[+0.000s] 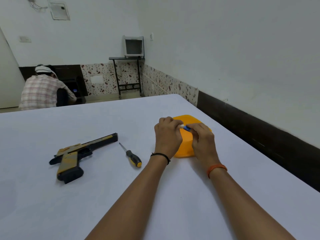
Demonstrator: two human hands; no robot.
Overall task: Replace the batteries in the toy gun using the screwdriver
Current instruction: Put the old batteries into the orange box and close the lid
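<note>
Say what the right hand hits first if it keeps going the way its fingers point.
Probably the left hand: the right hand points up-left, both pinching the small blue battery above the orange container. Depth unclear.

1. An orange container [186,144] sits on the white tabletop [86,196]; both hands meet just above it.
2. The left hand [167,135] and right hand [202,141] pinch a small blue and white battery [185,127] between them.
3. Left of the container lies a screwdriver [131,155], untouched.
4. Further left of the container lies the toy gun [78,154], flat on its side.
5. Beyond the container, across the room, a person [43,89] crouches on the floor.
</note>
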